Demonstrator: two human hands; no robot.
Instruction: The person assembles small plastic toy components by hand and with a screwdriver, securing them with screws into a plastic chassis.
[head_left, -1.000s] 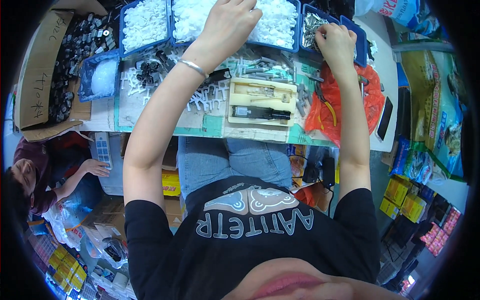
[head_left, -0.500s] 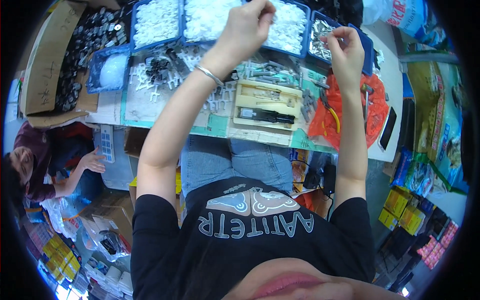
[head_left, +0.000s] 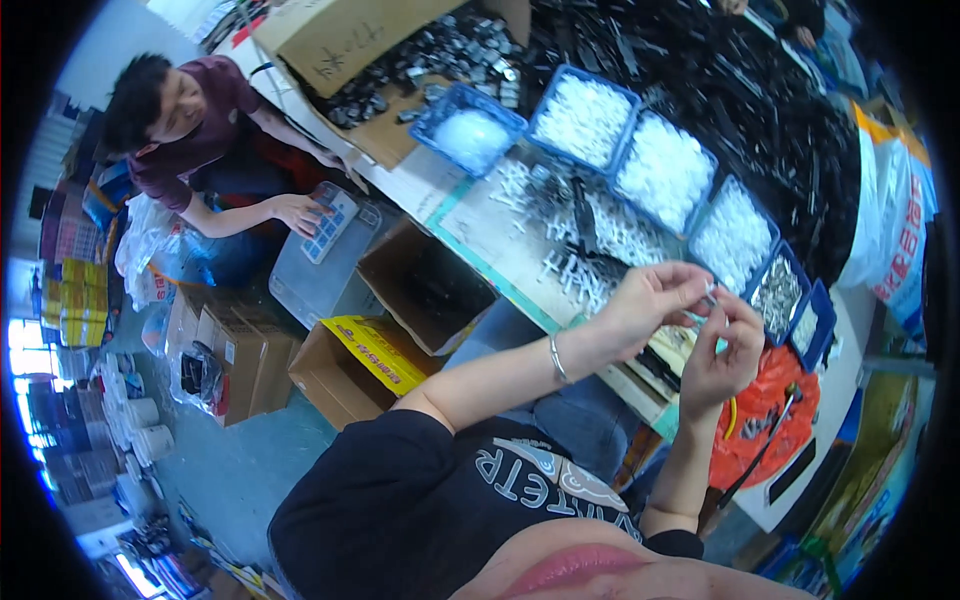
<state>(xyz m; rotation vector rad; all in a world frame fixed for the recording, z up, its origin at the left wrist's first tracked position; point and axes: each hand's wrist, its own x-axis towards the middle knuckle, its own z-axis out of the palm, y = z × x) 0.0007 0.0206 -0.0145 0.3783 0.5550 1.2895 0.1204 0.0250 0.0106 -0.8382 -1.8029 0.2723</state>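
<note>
My left hand [head_left: 655,308] and my right hand [head_left: 722,352] meet fingertip to fingertip above the near edge of the workbench. The left thumb and finger pinch a small white piece [head_left: 709,288]. The right fingers are closed too, pressed up against it; whatever they hold is too small to make out. Just beyond the hands stand blue bins, with small white plastic parts [head_left: 738,235] in some and small silver metal parts [head_left: 777,300] in another. Beneath my hands lies a cream tray [head_left: 672,340], mostly covered. White branched plastic parts [head_left: 580,280] and a black part [head_left: 583,220] lie left of them.
An orange-red plastic bag [head_left: 765,430] bears a long-shafted tool, near a dark phone-like slab [head_left: 792,472]. Black parts [head_left: 640,50] heap behind the bins. At left, a co-worker's hand [head_left: 298,214] touches a white keypad device [head_left: 325,232]. Open cartons [head_left: 345,385] stand below the bench.
Both hands have left the bins, the left from the white parts and the right from the metal parts, and come together nearer me. The view has swung, showing more of the left side.
</note>
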